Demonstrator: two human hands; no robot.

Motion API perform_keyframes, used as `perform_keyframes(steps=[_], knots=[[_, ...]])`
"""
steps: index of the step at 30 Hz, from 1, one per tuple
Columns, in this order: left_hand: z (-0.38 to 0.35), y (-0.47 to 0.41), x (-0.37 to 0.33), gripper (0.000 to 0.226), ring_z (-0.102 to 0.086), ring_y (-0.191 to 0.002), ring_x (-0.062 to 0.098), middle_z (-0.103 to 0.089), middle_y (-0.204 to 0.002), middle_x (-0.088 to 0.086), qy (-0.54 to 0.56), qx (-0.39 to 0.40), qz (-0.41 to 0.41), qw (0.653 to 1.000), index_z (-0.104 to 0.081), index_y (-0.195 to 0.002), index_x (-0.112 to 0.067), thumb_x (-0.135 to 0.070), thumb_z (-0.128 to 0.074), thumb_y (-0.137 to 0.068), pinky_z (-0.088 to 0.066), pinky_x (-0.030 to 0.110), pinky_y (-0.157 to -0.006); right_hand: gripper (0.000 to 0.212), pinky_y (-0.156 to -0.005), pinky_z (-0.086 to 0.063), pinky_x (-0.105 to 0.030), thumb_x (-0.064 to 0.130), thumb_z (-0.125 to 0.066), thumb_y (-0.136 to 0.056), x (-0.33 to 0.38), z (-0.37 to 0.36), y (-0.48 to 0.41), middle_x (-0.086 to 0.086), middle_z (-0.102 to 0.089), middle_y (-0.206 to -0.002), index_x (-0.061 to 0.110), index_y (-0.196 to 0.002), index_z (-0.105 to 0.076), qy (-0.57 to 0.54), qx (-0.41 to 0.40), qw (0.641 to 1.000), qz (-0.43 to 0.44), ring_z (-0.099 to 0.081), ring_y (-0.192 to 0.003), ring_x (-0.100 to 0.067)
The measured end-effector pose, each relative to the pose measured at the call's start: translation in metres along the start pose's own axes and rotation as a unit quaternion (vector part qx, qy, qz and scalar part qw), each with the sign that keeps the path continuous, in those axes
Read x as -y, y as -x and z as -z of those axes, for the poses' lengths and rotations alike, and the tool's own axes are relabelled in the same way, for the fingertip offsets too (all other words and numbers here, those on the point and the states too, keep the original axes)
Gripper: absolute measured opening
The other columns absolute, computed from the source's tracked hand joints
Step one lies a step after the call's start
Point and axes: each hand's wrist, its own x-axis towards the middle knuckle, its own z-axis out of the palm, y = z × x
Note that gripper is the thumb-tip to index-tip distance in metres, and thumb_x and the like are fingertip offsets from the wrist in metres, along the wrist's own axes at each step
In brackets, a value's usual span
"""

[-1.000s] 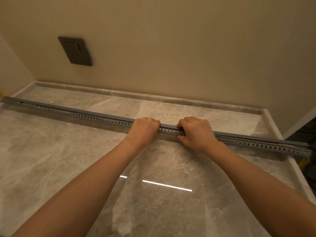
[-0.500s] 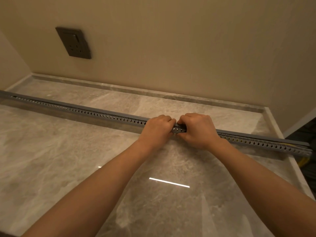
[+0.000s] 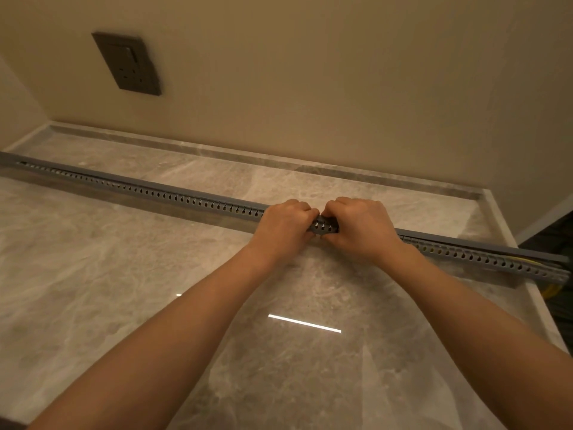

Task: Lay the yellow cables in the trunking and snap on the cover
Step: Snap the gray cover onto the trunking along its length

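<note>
A long grey slotted trunking (image 3: 173,198) lies across the marble surface from far left to far right. A grey cover (image 3: 483,248) sits along its top. Yellow cables (image 3: 536,261) show at the right end, where the cover stands slightly raised, and a yellow cable loop (image 3: 550,290) hangs past the surface's edge. My left hand (image 3: 283,226) and my right hand (image 3: 361,229) are both closed over the trunking near its middle, almost touching each other. A short piece of slotted wall shows between them.
A dark wall socket (image 3: 127,63) is on the beige wall at the upper left. The marble surface (image 3: 124,290) has a raised rim along the back and the right side. A dark gap lies beyond the right edge.
My left hand has slid right along the trunking until it sits next to my right hand. The right hand has stayed at about the same spot.
</note>
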Motion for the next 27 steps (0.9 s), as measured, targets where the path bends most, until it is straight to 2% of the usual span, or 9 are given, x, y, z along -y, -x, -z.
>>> perform_keyframes(steps=[3, 5, 7, 10, 13, 15, 18, 22, 27], knots=[[-0.010, 0.014, -0.009, 0.025, -0.055, -0.101, 0.028, -0.068, -0.100, 0.008, 0.110, -0.113, 0.073, 0.985, -0.069, -0.099, -0.005, -0.011, -0.071, -0.075, -0.040, 0.032, -0.086, 0.038, -0.056, -0.032, -0.029, 0.046, -0.057, -0.077, -0.002, 0.002, -0.003, -0.007, -0.066, -0.080, 0.011, -0.089, -0.064, -0.001, 0.005, 1.000, 0.008, -0.061, -0.071, -0.030], [-0.018, 0.026, -0.021, 0.045, -0.042, -0.113, 0.020, -0.057, -0.116, 0.005, 0.190, -0.196, 0.195, 0.942, -0.061, -0.114, -0.009, -0.013, -0.075, -0.071, -0.035, 0.027, -0.098, 0.042, -0.057, -0.030, -0.028, 0.049, -0.056, -0.073, -0.004, 0.004, -0.004, -0.006, -0.066, -0.082, 0.012, -0.091, -0.065, -0.008, 0.010, 1.000, 0.009, -0.061, -0.073, -0.029], [-0.023, 0.033, -0.034, 0.048, -0.042, -0.103, 0.013, -0.047, -0.113, 0.001, 0.295, -0.265, 0.349, 0.849, -0.052, -0.113, -0.013, -0.015, -0.076, -0.072, -0.036, 0.018, -0.092, 0.033, -0.058, -0.029, -0.027, 0.040, -0.063, -0.074, -0.004, 0.005, -0.005, -0.004, -0.066, -0.084, 0.014, -0.093, -0.064, -0.009, 0.017, 1.000, 0.006, -0.061, -0.075, -0.027], [-0.027, 0.029, -0.045, 0.043, -0.057, -0.079, 0.013, -0.057, -0.103, 0.009, 0.504, -0.222, 0.515, 0.657, -0.043, -0.108, -0.012, -0.014, -0.074, -0.077, -0.050, 0.022, -0.077, 0.029, -0.059, -0.029, -0.027, 0.033, -0.069, -0.072, -0.005, 0.006, -0.006, -0.003, -0.067, -0.087, 0.015, -0.094, -0.064, -0.011, 0.017, 1.000, 0.002, -0.061, -0.078, -0.026], [-0.030, 0.023, -0.044, 0.043, -0.064, -0.089, 0.020, -0.063, -0.100, 0.014, 0.689, -0.149, 0.492, 0.511, -0.044, -0.121, 0.004, -0.005, -0.064, -0.085, -0.053, 0.029, -0.086, 0.029, -0.058, -0.031, -0.027, 0.033, -0.071, -0.072, -0.004, 0.007, -0.005, -0.003, -0.067, -0.085, 0.014, -0.092, -0.065, -0.024, 0.005, 1.000, 0.010, -0.062, -0.076, -0.026], [-0.029, 0.019, -0.042, 0.035, -0.065, -0.087, 0.017, -0.065, -0.096, 0.013, 0.771, -0.120, 0.431, 0.452, -0.047, -0.122, 0.010, 0.001, -0.056, -0.089, -0.055, 0.026, -0.082, 0.028, -0.058, -0.031, -0.026, 0.034, -0.071, -0.071, -0.003, 0.007, -0.003, -0.002, -0.067, -0.083, 0.014, -0.090, -0.066, -0.032, 0.001, 0.999, 0.015, -0.061, -0.073, -0.025], [-0.028, 0.018, -0.039, 0.032, -0.065, -0.090, 0.016, -0.065, -0.098, 0.013, 0.805, -0.099, 0.392, 0.433, -0.048, -0.121, 0.011, 0.003, -0.051, -0.091, -0.056, 0.026, -0.081, 0.028, -0.057, -0.033, -0.025, 0.034, -0.071, -0.070, -0.003, 0.008, 0.000, -0.001, -0.067, -0.082, 0.015, -0.090, -0.066, -0.037, 0.002, 0.999, 0.015, -0.061, -0.072, -0.023], [-0.032, 0.021, -0.042, 0.029, -0.065, -0.091, 0.019, -0.065, -0.096, 0.015, 0.794, -0.117, 0.381, 0.458, -0.048, -0.118, 0.012, 0.003, -0.050, -0.091, -0.055, 0.028, -0.084, 0.026, -0.055, -0.030, -0.025, 0.037, -0.069, -0.068, -0.002, 0.010, -0.002, 0.004, -0.062, -0.079, 0.019, -0.087, -0.063, -0.050, 0.031, 0.998, -0.006, -0.055, -0.068, -0.017], [-0.034, 0.020, -0.048, 0.028, -0.064, -0.089, 0.019, -0.064, -0.096, 0.016, 0.781, -0.147, 0.392, 0.464, -0.049, -0.117, 0.012, 0.003, -0.052, -0.090, -0.056, 0.026, -0.081, 0.023, -0.054, -0.031, -0.027, 0.032, -0.067, -0.069, 0.001, 0.011, -0.004, 0.002, -0.062, -0.082, 0.019, -0.086, -0.060, -0.039, 0.048, 0.998, -0.010, -0.055, -0.070, -0.020]])
